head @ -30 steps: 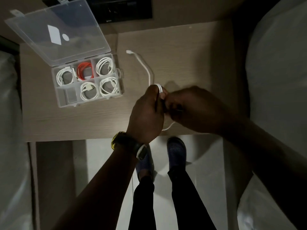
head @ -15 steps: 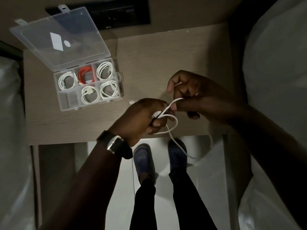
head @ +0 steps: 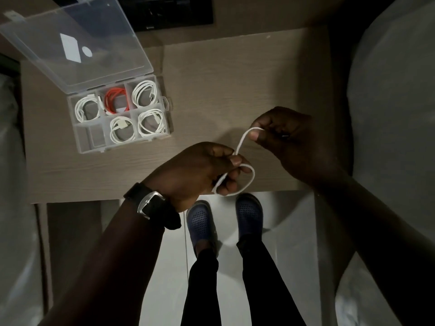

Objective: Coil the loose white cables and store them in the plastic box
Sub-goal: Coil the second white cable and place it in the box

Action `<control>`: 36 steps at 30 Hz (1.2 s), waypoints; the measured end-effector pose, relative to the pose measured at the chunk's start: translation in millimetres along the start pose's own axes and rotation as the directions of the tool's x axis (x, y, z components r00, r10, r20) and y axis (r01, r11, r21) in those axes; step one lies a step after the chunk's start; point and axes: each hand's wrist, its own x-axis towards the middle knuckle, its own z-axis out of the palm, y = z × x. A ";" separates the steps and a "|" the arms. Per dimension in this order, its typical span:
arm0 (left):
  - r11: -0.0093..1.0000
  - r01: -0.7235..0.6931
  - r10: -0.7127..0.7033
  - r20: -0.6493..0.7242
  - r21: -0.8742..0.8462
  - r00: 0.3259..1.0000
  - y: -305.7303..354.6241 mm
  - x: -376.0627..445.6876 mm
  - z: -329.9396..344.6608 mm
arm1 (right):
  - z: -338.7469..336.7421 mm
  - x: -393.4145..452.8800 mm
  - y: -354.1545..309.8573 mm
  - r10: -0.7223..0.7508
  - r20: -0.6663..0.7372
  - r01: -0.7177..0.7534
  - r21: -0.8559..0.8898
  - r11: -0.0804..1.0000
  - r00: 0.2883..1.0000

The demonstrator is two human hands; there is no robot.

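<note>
A thin white cable (head: 251,182) forms a small loop below my left hand (head: 200,171), which pinches it over the table's front edge. From there the cable rises to my right hand (head: 288,143), whose thumb and forefinger grip its upper bend. The clear plastic box (head: 81,140) sits at the left of the wooden table (head: 223,78) with its lid (head: 70,43) open backward. Several compartments hold coiled white cables (head: 144,91); one holds an orange cable (head: 115,100). The front left compartment (head: 95,137) looks bare.
White bedding lies to the right (head: 395,114) and to the left (head: 11,184) of the table. A dark socket panel (head: 174,10) is on the wall behind it. My legs and blue clogs (head: 249,212) stand on the pale floor below the table edge.
The cable's far end no longer lies across the table; it is gathered into a loop at my left hand. My right hand has pulled up and to the right with a new stretch of cable.
</note>
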 end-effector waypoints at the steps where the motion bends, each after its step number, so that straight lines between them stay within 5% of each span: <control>1: 0.998 -0.030 0.029 -0.020 -0.050 0.999 -1.5 0.9 -0.1 | 0.5 -0.6 -1.0 0.077 0.083 -0.089 0.154 0.984 0.994; 3: 0.979 -0.092 0.089 -0.026 -0.180 0.996 -4.8 1.1 -1.5 | -1.0 -2.2 -3.3 0.131 0.324 -0.248 0.354 0.902 0.937; 7: 0.902 -0.129 0.164 0.051 -0.411 0.985 -11.1 -0.4 -4.7 | -5.2 4.8 -7.2 0.053 0.565 -0.310 0.368 0.877 0.823; 10: 0.882 -0.135 0.191 0.080 -0.452 0.978 -13.4 -0.6 -5.6 | -6.8 13.7 -12.4 0.057 0.574 -0.298 0.335 0.894 0.817; 18: 0.959 -0.178 0.166 -0.070 -0.221 0.984 0.8 6.7 -3.0 | -5.1 13.3 -14.9 0.057 0.512 -0.298 0.403 0.865 0.857; 22: 0.999 -0.050 0.049 -0.041 -0.019 0.998 0.2 6.8 -0.3 | -12.0 15.7 -9.2 0.122 0.444 -0.292 0.338 0.895 0.888; 24: 0.991 0.026 -0.028 -0.015 -0.132 0.999 -5.0 6.4 3.6 | -13.5 20.2 -7.5 0.130 0.467 -0.282 0.272 0.920 0.875; 29: 0.804 -0.021 0.063 0.051 -0.594 0.997 -9.7 8.0 4.4 | -0.4 13.9 -0.1 0.185 0.442 -0.355 0.342 0.870 0.878; 36: 0.334 -0.250 0.005 -0.264 -0.909 0.965 -4.3 19.9 -13.7 | 38.2 -39.1 9.4 0.308 0.507 -0.439 0.160 0.884 0.805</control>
